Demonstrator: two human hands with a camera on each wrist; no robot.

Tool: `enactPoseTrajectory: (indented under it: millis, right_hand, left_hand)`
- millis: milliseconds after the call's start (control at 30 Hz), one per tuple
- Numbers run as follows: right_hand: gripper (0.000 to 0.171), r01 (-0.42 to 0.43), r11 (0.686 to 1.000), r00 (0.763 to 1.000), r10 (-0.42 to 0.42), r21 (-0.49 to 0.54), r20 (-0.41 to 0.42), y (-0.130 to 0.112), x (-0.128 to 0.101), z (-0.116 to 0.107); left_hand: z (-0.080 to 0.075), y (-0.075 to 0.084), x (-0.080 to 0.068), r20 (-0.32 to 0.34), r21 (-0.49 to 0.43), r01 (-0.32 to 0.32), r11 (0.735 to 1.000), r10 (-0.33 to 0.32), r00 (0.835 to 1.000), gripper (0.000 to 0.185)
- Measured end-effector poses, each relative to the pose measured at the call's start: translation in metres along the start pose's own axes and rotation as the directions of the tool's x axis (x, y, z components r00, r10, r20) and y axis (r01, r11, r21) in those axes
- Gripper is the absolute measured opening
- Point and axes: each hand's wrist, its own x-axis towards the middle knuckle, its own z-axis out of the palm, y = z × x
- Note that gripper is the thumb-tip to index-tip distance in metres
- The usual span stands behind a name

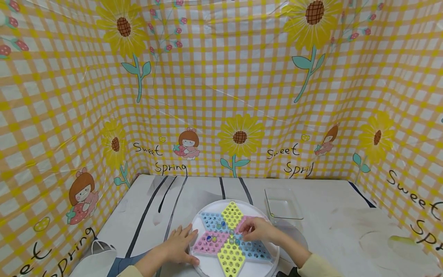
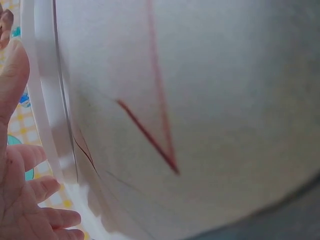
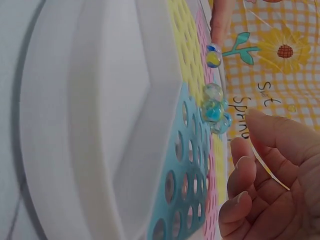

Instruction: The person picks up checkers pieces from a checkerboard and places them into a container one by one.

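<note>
Both forearms reach forward from the lower edge of the head view, in pale sleeves. The left hand [image 1: 180, 246] lies flat, palm down, fingers straight and slightly spread. The right hand [image 1: 257, 230] is raised a little, its fingers [image 3: 245, 175] curled inward toward the thumb, nothing visibly pinched between them.

The head view looks forward and down from the near side, over the whole board [image 1: 232, 237] on the counter [image 1: 332, 215]. Each wrist view sits very close at the board's rim [image 2: 47, 125], seen edge-on; the board appears in all three views.
</note>
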Motion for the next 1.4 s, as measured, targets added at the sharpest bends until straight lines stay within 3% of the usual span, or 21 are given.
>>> enactPoseTrajectory:
  millis: [467, 833, 1400]
  right_hand:
    - [0.016, 0.038, 0.999, 0.999, -0.038, 0.017, 0.023, 0.004, 0.005, 0.015]
    - [0.015, 0.008, 0.996, 0.999, -0.005, -0.084, 0.038, 0.001, 0.008, 0.021]
    - [0.013, 0.065, 0.997, 0.997, -0.064, -0.051, 0.038, 0.005, 0.006, 0.016]
  left_hand:
    - [0.001, 0.0, 0.002, 0.009, -0.011, -0.007, 1.0, 0.007, 1.0, 0.092]
    - [0.003, -0.004, 0.005, 0.012, 0.008, -0.006, 1.0, 0.006, 1.0, 0.091]
    - [0.001, -0.003, -0.001, 0.022, -0.043, -0.008, 0.999, 0.008, 1.0, 0.093]
